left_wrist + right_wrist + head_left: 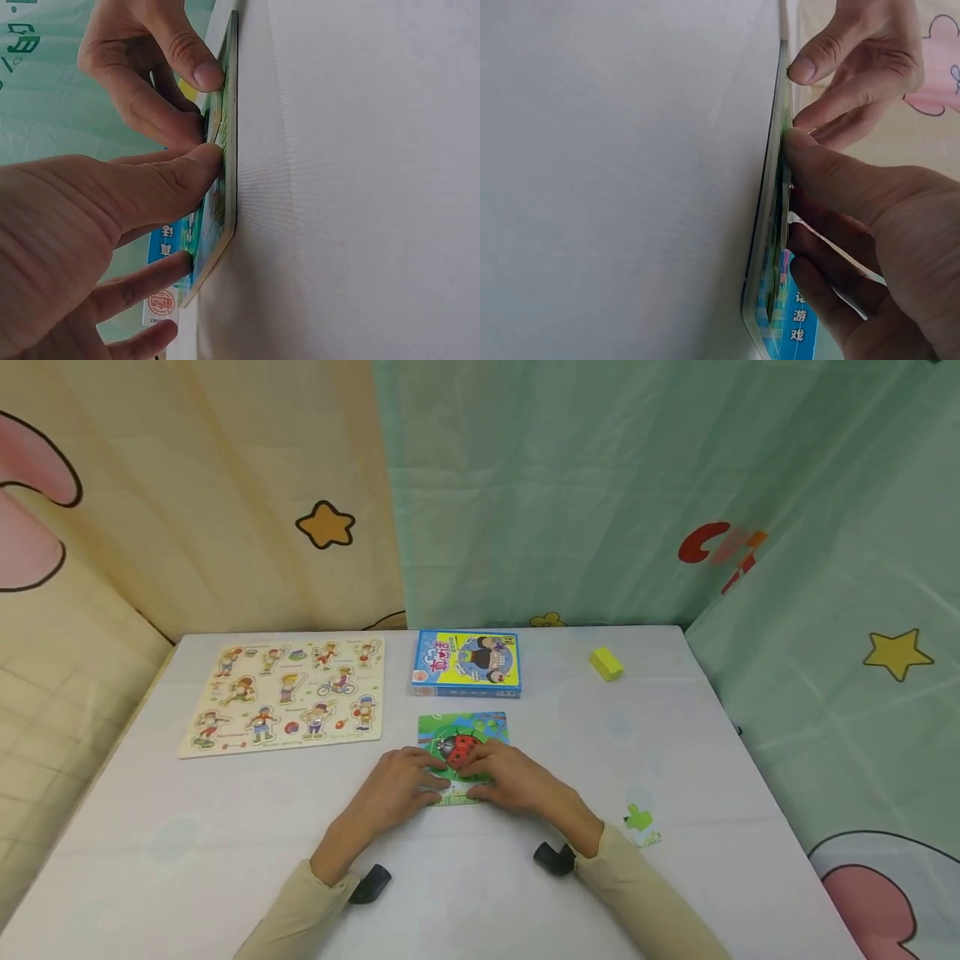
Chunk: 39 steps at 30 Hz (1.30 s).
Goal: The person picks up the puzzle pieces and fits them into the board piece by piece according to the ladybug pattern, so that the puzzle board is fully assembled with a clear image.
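A ladybug jigsaw puzzle (pixel 462 718) in a flat board lies on the table before me. My left hand (pixel 397 781) rests at its left side, thumb and fingers touching the surface with the fingers fairly straight. From the right, my right hand (pixel 517 777) reaches over the ladybug picture. In the right wrist view its thumb and fingers pinch a thin puzzle piece (pixel 785 214), slightly raised from the board. The fingers partly cover this piece. A loose green and white puzzle piece (pixel 640 821) lies on the table to the right.
Behind the puzzle lies a blue and yellow box (pixel 467 664). A wooden peg puzzle with figures (pixel 281 697) is at the back left. Toward the back right sits a small yellow block (pixel 606 664). Curtains (pixel 540 493) hang beyond the white table (pixel 225 835).
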### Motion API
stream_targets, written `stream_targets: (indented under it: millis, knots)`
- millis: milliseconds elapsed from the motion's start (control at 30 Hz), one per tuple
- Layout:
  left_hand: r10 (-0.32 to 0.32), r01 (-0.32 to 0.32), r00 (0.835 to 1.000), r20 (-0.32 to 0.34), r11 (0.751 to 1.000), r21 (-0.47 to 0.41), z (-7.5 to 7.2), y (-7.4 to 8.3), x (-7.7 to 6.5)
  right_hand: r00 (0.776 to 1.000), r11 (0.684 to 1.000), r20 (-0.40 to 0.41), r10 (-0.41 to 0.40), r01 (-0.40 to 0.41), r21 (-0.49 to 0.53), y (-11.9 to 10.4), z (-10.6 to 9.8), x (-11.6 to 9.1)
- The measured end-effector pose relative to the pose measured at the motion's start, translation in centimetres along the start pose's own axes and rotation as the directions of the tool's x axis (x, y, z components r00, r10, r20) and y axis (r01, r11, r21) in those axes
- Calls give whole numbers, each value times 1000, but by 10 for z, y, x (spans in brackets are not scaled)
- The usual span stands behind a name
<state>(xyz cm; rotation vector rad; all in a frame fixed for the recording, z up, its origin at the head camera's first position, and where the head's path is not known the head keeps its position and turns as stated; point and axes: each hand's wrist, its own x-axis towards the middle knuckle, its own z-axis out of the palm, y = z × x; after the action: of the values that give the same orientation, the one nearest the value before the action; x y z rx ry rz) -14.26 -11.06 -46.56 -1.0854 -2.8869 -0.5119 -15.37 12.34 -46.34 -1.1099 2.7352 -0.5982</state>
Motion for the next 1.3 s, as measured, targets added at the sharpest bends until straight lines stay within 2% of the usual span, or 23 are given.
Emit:
stream_targets:
  millis: [200,367,467,600,700,1067,1300]
  knots:
    - [3,-3,1000,2,1000,17,0,1,0,1000,999,-29,8,-9,-34,-2,0,-1]
    - [3,-3,1000,-4,1000,27,0,1,0,999,999,-30,34,-34,25,-5,-4,-3]
    - [31,-31,1000,7,999,23,0,1,-1,998,998,-35,47,-45,41,-5,-5,-4]
    - [57,-55,997,46,998,-25,0,0,-3,996,997,-42,72,-70,45,-3,-2,-4]
    - [47,-43,997,69,997,-69,-2,0,-4,994,992,-47,101,-97,75,-2,0,-5]
    - [24,-13,996,83,992,-124,-4,0,-6,986,983,-63,154,-147,111,-4,-1,-3]
    - [80,-70,991,105,993,-91,-6,-1,-5,983,978,-69,168,-157,134,-2,-2,-2]
